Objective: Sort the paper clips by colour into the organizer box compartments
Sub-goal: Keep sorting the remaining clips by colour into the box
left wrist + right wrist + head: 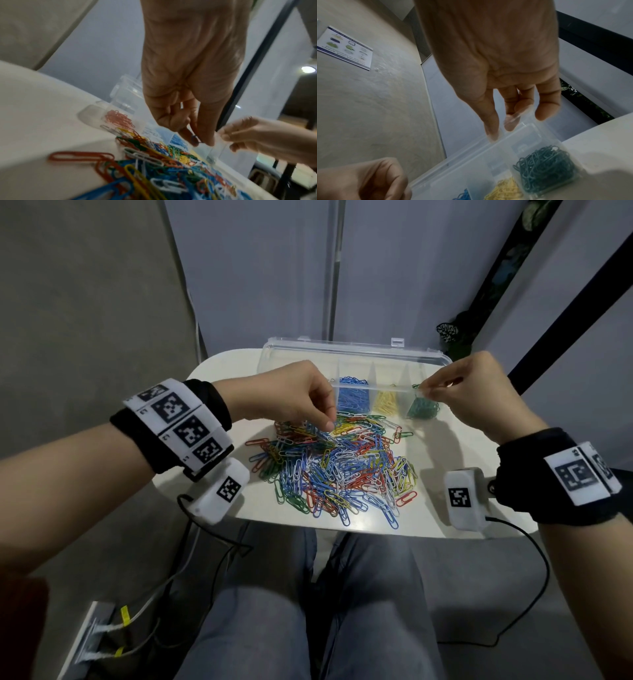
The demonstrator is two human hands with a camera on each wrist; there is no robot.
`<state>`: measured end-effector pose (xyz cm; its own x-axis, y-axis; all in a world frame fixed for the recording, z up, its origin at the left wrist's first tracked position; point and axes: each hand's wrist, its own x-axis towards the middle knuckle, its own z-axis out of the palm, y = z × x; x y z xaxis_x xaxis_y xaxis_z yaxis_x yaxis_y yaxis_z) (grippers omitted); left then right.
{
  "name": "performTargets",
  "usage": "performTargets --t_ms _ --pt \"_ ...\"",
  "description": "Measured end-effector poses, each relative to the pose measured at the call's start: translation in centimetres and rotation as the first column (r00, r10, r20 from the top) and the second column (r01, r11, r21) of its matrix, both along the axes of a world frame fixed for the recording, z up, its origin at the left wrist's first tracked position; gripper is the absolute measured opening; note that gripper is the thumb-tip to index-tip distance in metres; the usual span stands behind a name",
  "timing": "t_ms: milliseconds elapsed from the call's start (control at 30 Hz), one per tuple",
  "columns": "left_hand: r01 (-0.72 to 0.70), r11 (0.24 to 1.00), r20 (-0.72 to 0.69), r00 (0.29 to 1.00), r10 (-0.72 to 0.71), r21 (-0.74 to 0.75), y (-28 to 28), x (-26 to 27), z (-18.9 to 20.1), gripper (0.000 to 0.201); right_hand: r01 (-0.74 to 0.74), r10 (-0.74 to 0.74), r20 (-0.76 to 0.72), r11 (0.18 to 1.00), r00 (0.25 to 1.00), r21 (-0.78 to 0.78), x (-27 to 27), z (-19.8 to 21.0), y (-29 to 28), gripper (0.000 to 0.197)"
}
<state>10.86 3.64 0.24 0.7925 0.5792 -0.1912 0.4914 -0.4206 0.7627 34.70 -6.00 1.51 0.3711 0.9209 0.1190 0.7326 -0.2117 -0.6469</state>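
- Broadly, a white bench [455, 440] carries everything, with the person's grey-trousered knees [308, 611] below its near edge.
- Box [356, 350]: clear plastic, lid open, at the far side of the bench. Its compartments hold sorted clips: red ones [118, 119] at the left end, then blue clips [352, 397], yellow clips [387, 402] and green clips [423, 407] at the right end.
- Pile [335, 463]: a loose heap of mixed red, blue, green, yellow and white clips, spread mid-bench just in front of the box.
- Left hand [294, 395]: above the far edge of the pile, fingers curled down. In the left wrist view its grip pinches a blue clip [194, 138] between thumb and fingertips.
- Right hand [472, 392]: over the green compartment, thumb and fingers drawn together. In the head view a green clip [416, 386] sits at its fingertips; the right wrist view is too blurred to confirm the pinch.
- Wrist cameras [222, 491]: white housings with black-and-white markers, one under each black wristband, cables trailing off.
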Motion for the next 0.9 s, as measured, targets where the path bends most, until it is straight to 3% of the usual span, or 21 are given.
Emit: performTargets --t_ms 100,267,467,667,900 --pt "0.089 0.993 0.008 0.996 -0.090 0.079 -0.5 0.9 -0.2 0.016 0.001 -0.001 0.000 1.000 1.000 0.001 -0.1 0.1 -0.1 0.007" --pt "0.224 0.953 -0.166 0.967 -0.192 0.202 -0.8 2.4 -1.1 0.031 -0.004 0.004 0.000 1.000 1.000 0.007 -0.1 0.1 -0.2 0.008" --pt "0.281 0.881 -0.251 0.948 -0.194 0.382 -0.8 2.9 -1.2 0.016 -0.012 0.012 0.020 1.000 1.000 0.005 -0.1 0.0 -0.1 0.008" --pt "0.171 0.945 -0.144 0.980 -0.135 0.279 -0.5 1.9 -0.7 0.017 -0.016 0.016 0.018 1.000 1.000 0.002 0.0 0.0 0.0 0.008" --pt "0.273 0.934 -0.281 0.938 -0.204 0.232 -0.9 1.4 -1.2 0.029 0.000 0.000 0.024 1.000 1.000 -0.006 -0.2 0.2 -0.1 0.008"
